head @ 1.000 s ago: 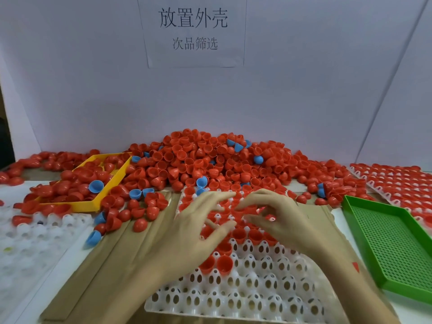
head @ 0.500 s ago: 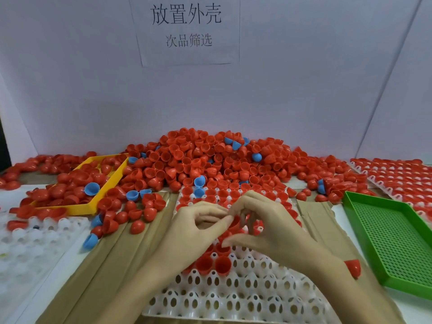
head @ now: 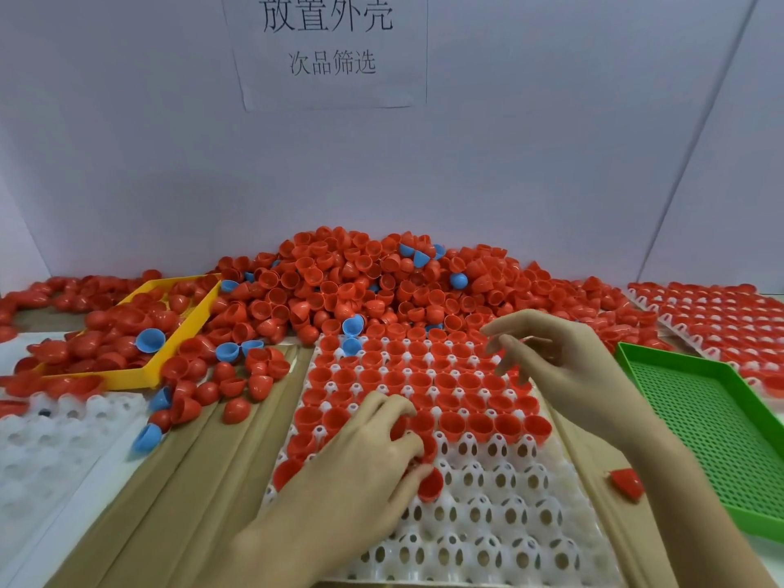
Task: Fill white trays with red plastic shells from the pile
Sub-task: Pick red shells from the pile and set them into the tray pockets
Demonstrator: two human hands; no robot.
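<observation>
My left hand [head: 373, 456] sits low over the near part of the white tray [head: 488, 524], fingers curled around a few red shells, with one shell [head: 430, 485] pinched at the fingertips just above an empty cup. My right hand [head: 568, 371] hovers higher over the tray's right edge, fingers loosely spread and relaxed, gripping nothing that I can see.

Room to move: the tray's far rows are filled with red shells, and the near rows stand empty below my left hand. The tray's right border runs just beside a strip of brown cardboard [head: 594, 481], where one stray red shell [head: 627, 483] lies, and beyond that is the rim of a green perforated tray [head: 721, 418]. To the left, more cardboard carries scattered red and blue shells [head: 231, 351], then a yellow tray [head: 178, 333] half buried in red ones.

The desk backs onto pale walls that meet at a corner on the right, with a printed paper sign [head: 326, 44] taped above. The pile [head: 373, 286] of red shells heaps against the wall, touching the white tray's far edge. A second filled tray [head: 712, 316] lies far right.

The shells are glossy red half-domes, most in the tray resting open side up.
</observation>
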